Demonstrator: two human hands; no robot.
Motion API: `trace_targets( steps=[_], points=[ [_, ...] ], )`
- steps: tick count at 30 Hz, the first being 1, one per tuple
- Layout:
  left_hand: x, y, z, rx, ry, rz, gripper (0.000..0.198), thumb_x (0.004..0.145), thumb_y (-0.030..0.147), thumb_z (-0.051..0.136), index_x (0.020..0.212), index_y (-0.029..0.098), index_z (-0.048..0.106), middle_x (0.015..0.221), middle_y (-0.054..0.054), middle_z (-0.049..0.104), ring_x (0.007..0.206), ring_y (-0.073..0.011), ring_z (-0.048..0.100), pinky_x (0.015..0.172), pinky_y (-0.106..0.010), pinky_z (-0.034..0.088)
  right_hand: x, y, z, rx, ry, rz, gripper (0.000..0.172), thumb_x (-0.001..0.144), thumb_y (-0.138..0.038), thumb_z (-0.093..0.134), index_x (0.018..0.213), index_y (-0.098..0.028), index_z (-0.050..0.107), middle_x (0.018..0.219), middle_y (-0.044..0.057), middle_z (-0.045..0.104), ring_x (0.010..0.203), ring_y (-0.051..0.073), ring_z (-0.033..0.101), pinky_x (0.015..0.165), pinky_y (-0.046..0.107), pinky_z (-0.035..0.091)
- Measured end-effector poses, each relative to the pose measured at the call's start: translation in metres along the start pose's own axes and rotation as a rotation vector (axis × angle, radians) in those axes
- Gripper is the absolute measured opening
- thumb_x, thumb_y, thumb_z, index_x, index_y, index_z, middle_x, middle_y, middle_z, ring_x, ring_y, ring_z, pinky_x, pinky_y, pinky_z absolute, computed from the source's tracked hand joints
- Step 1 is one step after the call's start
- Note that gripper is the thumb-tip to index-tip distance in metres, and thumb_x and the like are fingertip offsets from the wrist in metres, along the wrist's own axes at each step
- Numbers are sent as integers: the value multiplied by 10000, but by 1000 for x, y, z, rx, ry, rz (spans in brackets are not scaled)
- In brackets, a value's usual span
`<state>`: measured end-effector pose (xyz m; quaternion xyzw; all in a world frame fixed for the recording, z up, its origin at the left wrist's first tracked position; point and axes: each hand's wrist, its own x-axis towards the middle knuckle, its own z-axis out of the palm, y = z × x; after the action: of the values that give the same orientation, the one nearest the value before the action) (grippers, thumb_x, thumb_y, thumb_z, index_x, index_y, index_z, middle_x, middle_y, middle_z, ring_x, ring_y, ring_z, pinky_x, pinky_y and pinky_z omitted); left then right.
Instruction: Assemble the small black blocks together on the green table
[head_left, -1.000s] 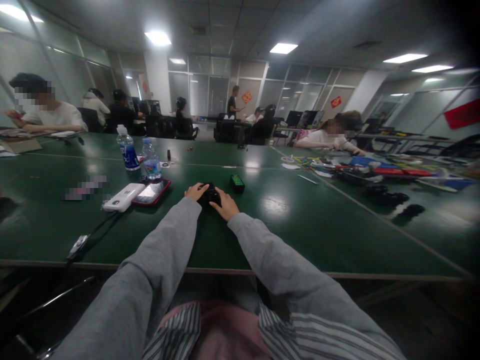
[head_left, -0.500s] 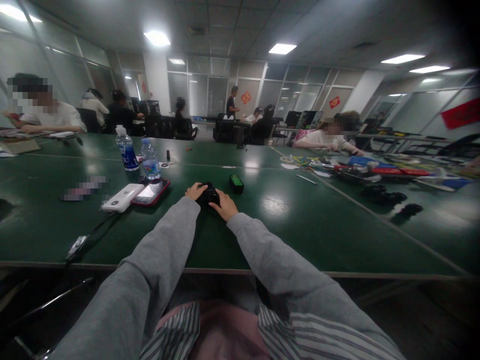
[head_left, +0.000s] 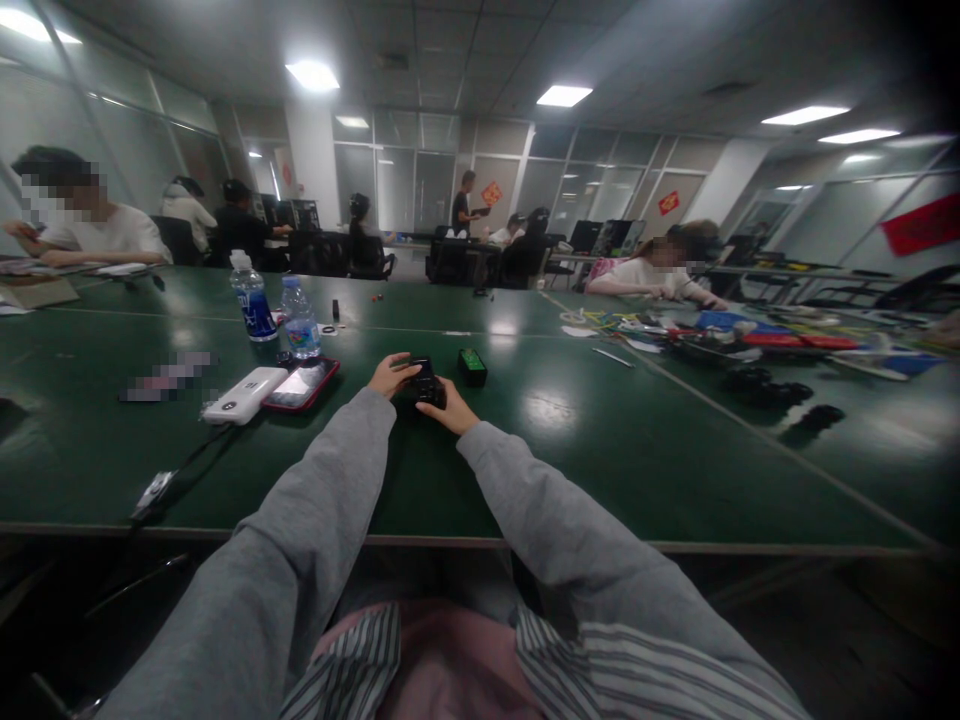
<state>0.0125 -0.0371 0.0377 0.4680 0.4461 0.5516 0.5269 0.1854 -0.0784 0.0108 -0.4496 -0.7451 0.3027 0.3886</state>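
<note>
Head view. Landmark = small rectangular black box with a bright green top [head_left: 472,368], sitting alone on the glossy dark green counter [head_left: 600,470].

Compact black block-shaped device [head_left: 427,385] is just left of the green-topped box and slightly nearer the wearer, not touching it. Device shows a dark glossy panel on its far part and a chunkier near part; can't tell if that's one piece or two. Also can't tell if it rests on the counter.

Both hands are on the device. Left hand [head_left: 392,375], farther left of the box, holds the device's left edge, fingers lying long across it. Right hand [head_left: 455,406], on the near side of the box, is curled round the device's right side, thumb on its near face. Grey long sleeves [head_left: 322,470] on both arms.

Well left of the box: red-edged phone with a pale screen [head_left: 301,385], then white rounded power bank [head_left: 246,396] touching it, with a black cable [head_left: 195,450] running toward the wearer.

Left of and beyond the box: clear plastic bottle with blue cap [head_left: 301,325], and next to it a blue-labelled plastic bottle with whitish cap [head_left: 253,300].

Right of the box: thin white pen-like stick [head_left: 613,357]. Much farther right: mixed colourful clutter [head_left: 795,342], partly blurred.
</note>
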Motion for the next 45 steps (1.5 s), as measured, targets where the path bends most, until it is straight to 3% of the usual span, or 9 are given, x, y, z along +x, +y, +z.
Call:
trace_targets(
  steps=[4, 9, 15, 22, 33, 45],
  points=[
    [-1, 1, 0, -135, -35, 25, 655, 576, 175, 802, 1158, 177, 502, 972, -65, 626, 800, -131, 631, 786, -310, 508, 12, 11, -2, 447, -15, 115, 913, 630, -517, 706, 1343, -148, 271, 1113, 125, 578, 1029, 195, 569, 951, 376, 417],
    [-4, 1, 3, -194, -86, 65, 679, 533, 142, 813, 1144, 199, 523, 940, -40, 615, 825, -134, 621, 798, -312, 499, 19, 20, -8, 630, 22, 180, 805, 621, -458, 736, 1274, -153, 379, 1002, 88, 627, 950, 174, 605, 955, 372, 427],
    [-5, 2, 6, -197, -126, 79, 701, 546, 167, 814, 1171, 191, 498, 999, -61, 604, 866, -146, 621, 827, -330, 493, 16, 15, -13, 723, 65, 185, 690, 573, -353, 787, 1158, -160, 478, 903, 52, 650, 892, 162, 620, 940, 374, 440],
    [-8, -1, 7, -21, -174, -139, 864, 500, 290, 845, 1246, 145, 432, 961, -118, 631, 854, -214, 639, 826, -409, 492, 15, 11, -15, 786, 136, 209, 636, 540, -318, 798, 1084, -171, 503, 820, 18, 645, 782, 133, 617, 860, 338, 474],
    [-10, 0, -2, 128, -310, -26, 944, 459, 251, 860, 1284, 136, 418, 1006, -128, 644, 1030, -259, 588, 933, -456, 427, 14, 10, -15, 789, 165, 242, 648, 550, -337, 784, 1111, -182, 500, 835, 21, 634, 799, 140, 609, 831, 330, 479],
    [-2, -6, -6, 95, -296, -29, 906, 463, 209, 855, 1262, 135, 434, 968, -112, 648, 991, -240, 598, 927, -442, 421, 13, 10, -17, 809, 119, 231, 709, 559, -295, 784, 1181, -190, 459, 889, 28, 625, 873, 151, 600, 875, 343, 468]
  ],
)
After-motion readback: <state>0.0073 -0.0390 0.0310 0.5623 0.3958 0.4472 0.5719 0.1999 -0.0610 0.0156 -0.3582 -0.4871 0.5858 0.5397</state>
